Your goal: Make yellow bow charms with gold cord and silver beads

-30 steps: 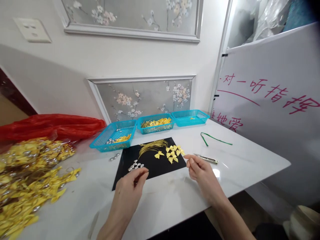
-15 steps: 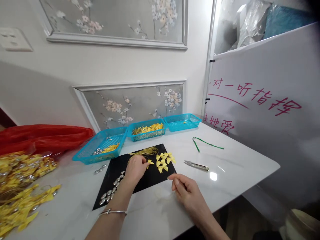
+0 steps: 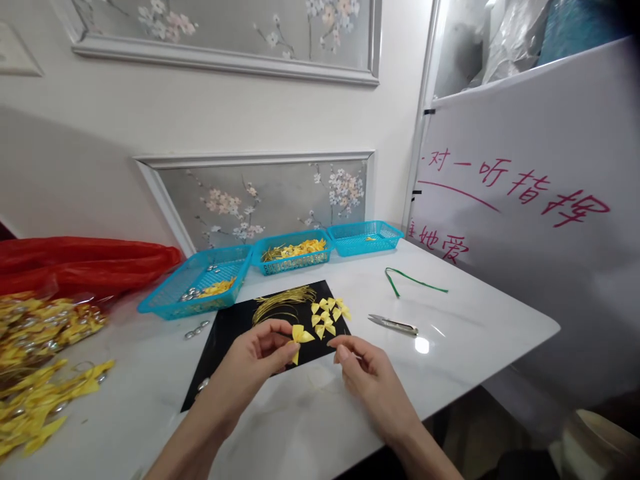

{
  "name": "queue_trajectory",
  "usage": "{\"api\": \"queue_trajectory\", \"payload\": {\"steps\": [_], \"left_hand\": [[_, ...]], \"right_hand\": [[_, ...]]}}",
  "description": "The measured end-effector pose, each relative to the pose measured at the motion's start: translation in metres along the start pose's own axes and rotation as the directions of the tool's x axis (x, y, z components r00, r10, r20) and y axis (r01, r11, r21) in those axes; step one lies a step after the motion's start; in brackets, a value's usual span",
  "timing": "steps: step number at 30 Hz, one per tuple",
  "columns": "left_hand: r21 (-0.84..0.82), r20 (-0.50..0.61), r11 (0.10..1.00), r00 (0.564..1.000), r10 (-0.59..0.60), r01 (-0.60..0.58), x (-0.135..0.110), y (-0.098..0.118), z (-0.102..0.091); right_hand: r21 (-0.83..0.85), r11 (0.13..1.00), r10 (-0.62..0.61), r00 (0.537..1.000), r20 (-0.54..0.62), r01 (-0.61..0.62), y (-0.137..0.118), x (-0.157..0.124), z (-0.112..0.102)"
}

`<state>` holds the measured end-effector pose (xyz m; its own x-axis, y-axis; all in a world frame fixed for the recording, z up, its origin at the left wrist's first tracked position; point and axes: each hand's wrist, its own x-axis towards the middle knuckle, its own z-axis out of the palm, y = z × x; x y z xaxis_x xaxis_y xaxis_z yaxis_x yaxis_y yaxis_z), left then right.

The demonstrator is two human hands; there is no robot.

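My left hand pinches a small yellow ribbon bow above the near edge of a black mat. My right hand hovers just right of the bow, thumb and forefinger pressed together; what they hold, if anything, is too small to make out. On the mat lie several more yellow bows and a bundle of gold threads. A few silver beads peek out by my left wrist.
Three blue baskets line the wall. Snips and a green wire lie to the right. Finished yellow bows and a red bag are heaped at left. A whiteboard stands right.
My left hand picked a yellow bow off the mat and drew it back toward me. My right hand shifted slightly left toward it.
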<state>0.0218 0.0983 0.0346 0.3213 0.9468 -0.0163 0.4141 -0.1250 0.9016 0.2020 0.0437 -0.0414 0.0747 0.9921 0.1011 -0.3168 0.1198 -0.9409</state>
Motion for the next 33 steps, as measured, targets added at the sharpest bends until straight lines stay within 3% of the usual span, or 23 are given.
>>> {"api": "queue_trajectory", "payload": {"steps": [4, 9, 16, 21, 28, 31, 33], "left_hand": [[-0.14, 0.012, 0.99, 1.0, -0.004, 0.006, -0.024, -0.002, 0.001], [-0.209, 0.008, 0.978, 1.0, -0.008, 0.009, -0.032, -0.012, 0.001], [-0.366, -0.063, 0.928, 0.993, -0.101, 0.071, -0.04, -0.026, 0.003], [-0.62, -0.037, 0.771, 0.976, -0.214, 0.145, -0.047, -0.03, 0.012], [-0.731, -0.047, 0.666, 0.962, -0.268, 0.15, -0.06, -0.029, 0.013], [-0.849, -0.042, 0.492, 0.902, -0.429, 0.194, -0.065, -0.026, 0.013], [-0.913, -0.008, 0.351, 0.85, -0.527, 0.209, -0.068, -0.022, 0.015]], "right_hand": [[-0.014, 0.999, 0.039, 0.997, 0.06, -0.038, -0.009, 0.001, 0.015], [-0.011, 0.996, 0.084, 0.99, 0.117, -0.084, -0.005, 0.002, 0.032], [0.032, 0.998, 0.049, 0.995, 0.089, -0.052, 0.004, -0.004, 0.036], [0.1, 0.995, -0.028, 0.997, 0.074, 0.02, 0.009, -0.009, 0.036], [0.063, 0.992, -0.11, 0.99, 0.082, 0.105, 0.015, -0.027, 0.034], [-0.06, 0.99, -0.125, 0.987, 0.097, 0.131, 0.009, -0.034, 0.035], [-0.212, 0.943, -0.239, 0.966, 0.096, 0.255, 0.003, -0.036, 0.036]]}}
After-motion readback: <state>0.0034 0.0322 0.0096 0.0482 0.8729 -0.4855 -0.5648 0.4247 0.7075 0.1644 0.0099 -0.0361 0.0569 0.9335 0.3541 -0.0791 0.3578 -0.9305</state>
